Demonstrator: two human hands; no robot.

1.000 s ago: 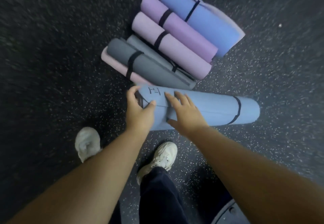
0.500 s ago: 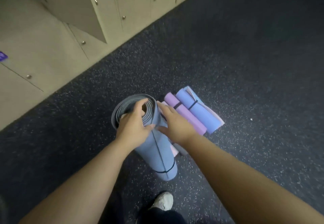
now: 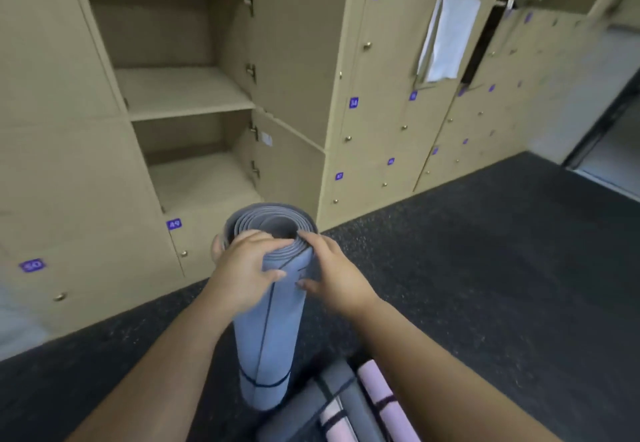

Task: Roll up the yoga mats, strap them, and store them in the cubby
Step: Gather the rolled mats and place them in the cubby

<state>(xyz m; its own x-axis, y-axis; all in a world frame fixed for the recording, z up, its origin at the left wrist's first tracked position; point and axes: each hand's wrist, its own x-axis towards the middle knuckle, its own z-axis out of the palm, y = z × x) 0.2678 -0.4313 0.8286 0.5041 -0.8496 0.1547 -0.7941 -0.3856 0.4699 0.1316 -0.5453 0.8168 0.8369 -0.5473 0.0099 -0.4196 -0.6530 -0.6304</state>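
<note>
Around the top end of the rolled blue mat, the left hand and the right hand were both curled in a firm hold, keeping it upright in front of the open cubby. This looked like the storing step, so the next move called for tipping the strapped roll into that cubby. Half a second before, the mat leaned over the other strapped mats, now below it.
</note>
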